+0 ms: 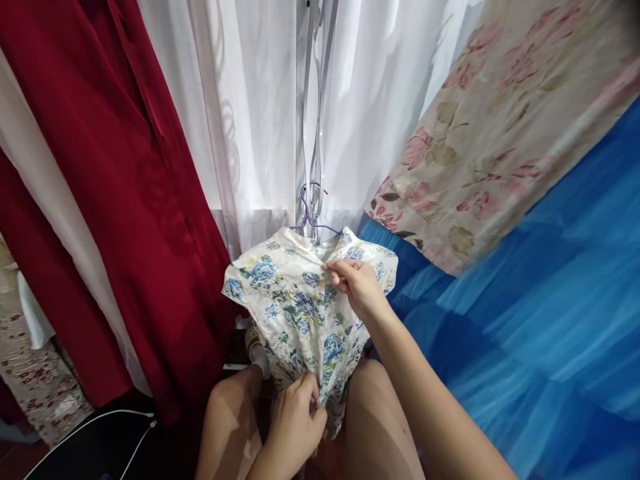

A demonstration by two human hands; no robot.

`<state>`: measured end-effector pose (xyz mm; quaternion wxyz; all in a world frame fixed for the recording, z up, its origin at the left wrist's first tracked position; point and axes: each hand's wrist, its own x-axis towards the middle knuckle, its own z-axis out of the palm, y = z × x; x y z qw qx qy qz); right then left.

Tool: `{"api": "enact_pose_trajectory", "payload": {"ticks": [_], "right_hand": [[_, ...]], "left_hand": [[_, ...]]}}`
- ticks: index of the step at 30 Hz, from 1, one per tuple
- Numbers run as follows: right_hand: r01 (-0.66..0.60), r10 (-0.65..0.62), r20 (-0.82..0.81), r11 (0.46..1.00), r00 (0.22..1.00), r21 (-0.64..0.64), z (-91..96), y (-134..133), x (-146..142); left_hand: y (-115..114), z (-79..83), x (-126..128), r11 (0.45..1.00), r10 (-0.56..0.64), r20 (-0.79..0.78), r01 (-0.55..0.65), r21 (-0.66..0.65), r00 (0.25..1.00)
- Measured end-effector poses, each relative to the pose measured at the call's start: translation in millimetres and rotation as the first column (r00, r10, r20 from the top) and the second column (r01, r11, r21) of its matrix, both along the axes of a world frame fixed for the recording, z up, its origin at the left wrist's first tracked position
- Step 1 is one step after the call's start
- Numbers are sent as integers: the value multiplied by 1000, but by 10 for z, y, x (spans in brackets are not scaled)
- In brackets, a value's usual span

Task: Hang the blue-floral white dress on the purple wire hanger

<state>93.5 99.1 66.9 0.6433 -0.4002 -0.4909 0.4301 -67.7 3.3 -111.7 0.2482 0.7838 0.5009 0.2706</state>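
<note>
A white dress with blue flowers (300, 300) hangs on a purple hanger (307, 212) in front of my knees. Near its neckline, my right hand (356, 281) pinches the front edge of the cloth between thumb and fingers. Lower down, my left hand (299, 417) is closed on the same front edge, by the dress's middle. Between the two hands the front edge runs almost straight down. The lower part of the dress falls between my legs and is partly hidden by my left hand.
White curtains (260, 113) hang behind the hanger. Dark red cloth (150, 220) is at the left. Pink-flowered cloth (480, 147) and blue tulle (540, 320) fill the right. A white cable (115, 411) lies at the lower left over something black.
</note>
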Motion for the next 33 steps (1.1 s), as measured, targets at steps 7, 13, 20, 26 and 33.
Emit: {"api": "enact_pose_trajectory", "payload": {"ticks": [7,13,20,26,33], "right_hand": [[16,-16,29,1000,999,3,-2,54,-37],[34,-35,18,996,999,77,133,83,-42],[2,-12,114,996,993,90,111,-25,-32],[-8,-28,226,987,974,159,132,-79,-80],[69,-133,283,972,950,223,-87,176,-129]], "left_hand": [[35,100,-70,989,-126,-340,143,27,932],[40,124,-38,971,-218,-475,237,-22,852],[427,720,-214,968,-173,-23,175,180,985],[1074,1804,-165,854,-204,294,23,519,934],[1374,1965,11,731,-187,258,-41,681,948]]}}
